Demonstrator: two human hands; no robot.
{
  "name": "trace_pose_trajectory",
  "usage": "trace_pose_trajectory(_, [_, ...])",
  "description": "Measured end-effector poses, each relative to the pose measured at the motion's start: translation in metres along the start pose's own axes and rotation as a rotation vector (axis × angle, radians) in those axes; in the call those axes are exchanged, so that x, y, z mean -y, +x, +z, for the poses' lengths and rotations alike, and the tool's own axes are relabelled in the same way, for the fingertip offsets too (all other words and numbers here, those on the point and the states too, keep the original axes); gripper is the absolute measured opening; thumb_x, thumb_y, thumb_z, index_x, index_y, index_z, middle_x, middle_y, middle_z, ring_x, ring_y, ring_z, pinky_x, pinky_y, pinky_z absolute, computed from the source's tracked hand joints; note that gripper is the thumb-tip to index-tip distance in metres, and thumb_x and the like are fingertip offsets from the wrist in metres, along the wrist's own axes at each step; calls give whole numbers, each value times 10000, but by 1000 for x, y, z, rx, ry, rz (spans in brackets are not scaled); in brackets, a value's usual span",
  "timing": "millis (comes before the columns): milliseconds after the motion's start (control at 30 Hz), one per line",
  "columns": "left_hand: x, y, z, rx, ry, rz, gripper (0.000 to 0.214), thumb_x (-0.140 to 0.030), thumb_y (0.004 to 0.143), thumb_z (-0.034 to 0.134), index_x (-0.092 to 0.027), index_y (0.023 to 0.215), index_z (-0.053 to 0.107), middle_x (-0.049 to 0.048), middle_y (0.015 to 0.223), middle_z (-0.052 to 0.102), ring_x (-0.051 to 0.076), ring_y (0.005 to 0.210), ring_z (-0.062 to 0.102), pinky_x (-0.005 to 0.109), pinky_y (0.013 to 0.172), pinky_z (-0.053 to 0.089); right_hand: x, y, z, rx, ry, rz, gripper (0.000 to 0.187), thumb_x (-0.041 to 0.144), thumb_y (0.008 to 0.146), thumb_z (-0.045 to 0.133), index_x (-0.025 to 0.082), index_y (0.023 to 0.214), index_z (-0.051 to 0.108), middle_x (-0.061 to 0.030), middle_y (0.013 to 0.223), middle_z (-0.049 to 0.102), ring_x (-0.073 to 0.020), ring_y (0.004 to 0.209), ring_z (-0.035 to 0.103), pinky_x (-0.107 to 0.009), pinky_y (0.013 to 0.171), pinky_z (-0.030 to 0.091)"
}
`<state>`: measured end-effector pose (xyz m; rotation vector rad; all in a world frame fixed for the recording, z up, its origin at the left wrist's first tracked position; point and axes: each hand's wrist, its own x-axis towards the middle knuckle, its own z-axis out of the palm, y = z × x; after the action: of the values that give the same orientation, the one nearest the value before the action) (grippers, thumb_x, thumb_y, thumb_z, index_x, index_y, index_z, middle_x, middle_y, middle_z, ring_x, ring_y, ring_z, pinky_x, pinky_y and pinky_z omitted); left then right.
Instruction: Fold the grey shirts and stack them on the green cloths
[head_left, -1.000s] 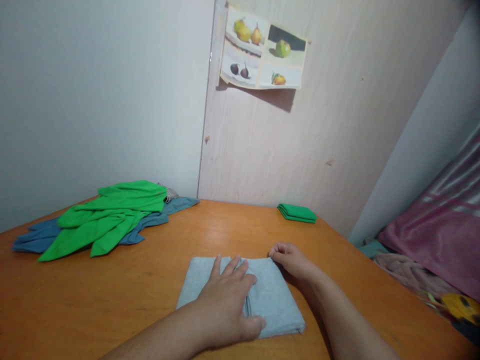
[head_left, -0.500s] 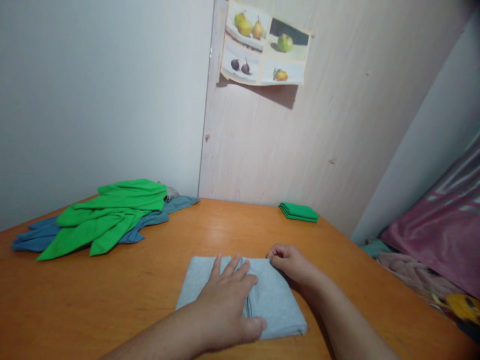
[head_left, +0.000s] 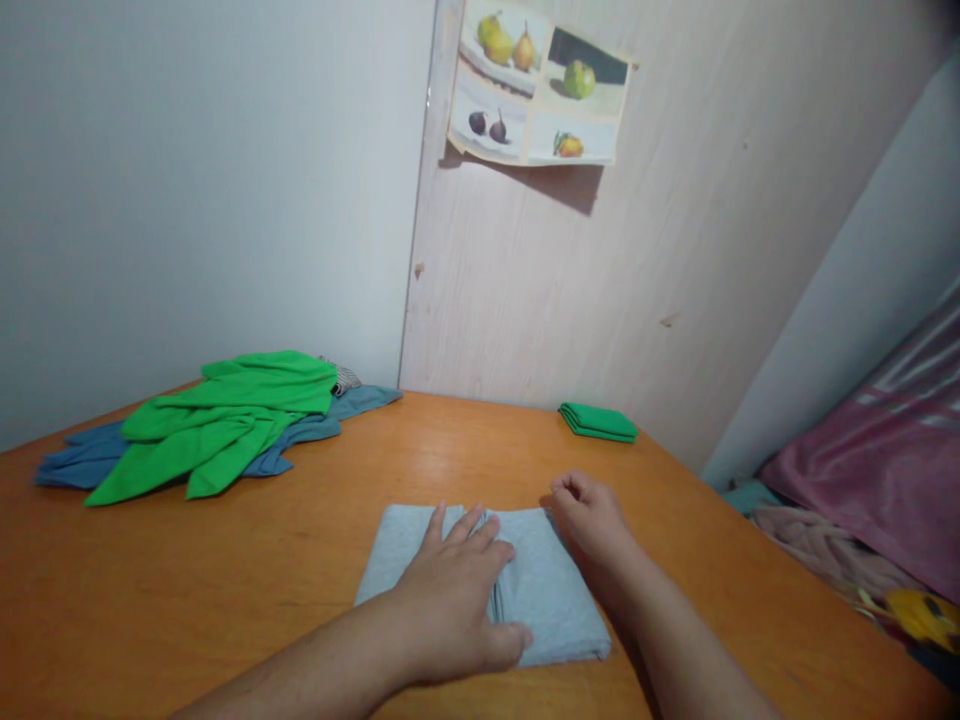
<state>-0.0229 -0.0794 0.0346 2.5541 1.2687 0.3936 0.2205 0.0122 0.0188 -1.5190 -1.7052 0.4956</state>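
Our left grip [head_left: 454, 610] hides part of the gray cloth [head_left: 553, 600]; whether our right grip [head_left: 592, 515] touches its far right corner, we cannot tell. Left of the cloth, green clothing [head_left: 225, 412] partly covers blue clothing [head_left: 82, 462]; beyond the cloth, the poster's [head_left: 538, 100] top is cut off.

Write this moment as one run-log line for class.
left hand: spread on folded grey cloth; right hand: curled by cloth's far right corner, contact unclear; folded green cloth: farther back

pale grey cloth [head_left: 547, 590], orange-brown table [head_left: 187, 590]
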Motion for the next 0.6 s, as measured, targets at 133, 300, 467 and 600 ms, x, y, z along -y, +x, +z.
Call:
trace_pose_trajectory(133, [0,0,0,-2,2,-7,700,-680,754,622,-245,1301,592,161,1555,395,405,1473,241,677,1168,26,24,-16,3,-39,-58,-208,331,400,920,465,201,946,728,-87,928,754,-241,887,677,-340,807,500])
trace_pose_trajectory(300, [0,1,0,10,-27,2,851,-684,765,606,-248,1475,430,134,1587,347,389,1488,207,662,1181,19,41,-41,23,282,-152,-274,560,507,989,384,156,1371,594,-139,1444,549,-276,1368,474,-456,1156,331])
trace_pose_trajectory(467, [0,1,1,32,-50,-17,920,-679,772,602,-211,1526,360,131,1598,324,368,1499,179,623,1202,20,36,-50,32,381,-271,-239,653,571,1012,278,139,1441,515,-138,1532,429,-260,1460,330,-472,1219,201])
trace_pose_trajectory(600, [3,1,3,11,-69,-20,904,-702,769,598,-192,1492,410,144,1590,338,355,1497,198,591,1215,28,33,-51,31,384,-310,-247,674,582,1014,254,133,1463,480,-131,1552,398,-248,1481,281,-465,1227,172])
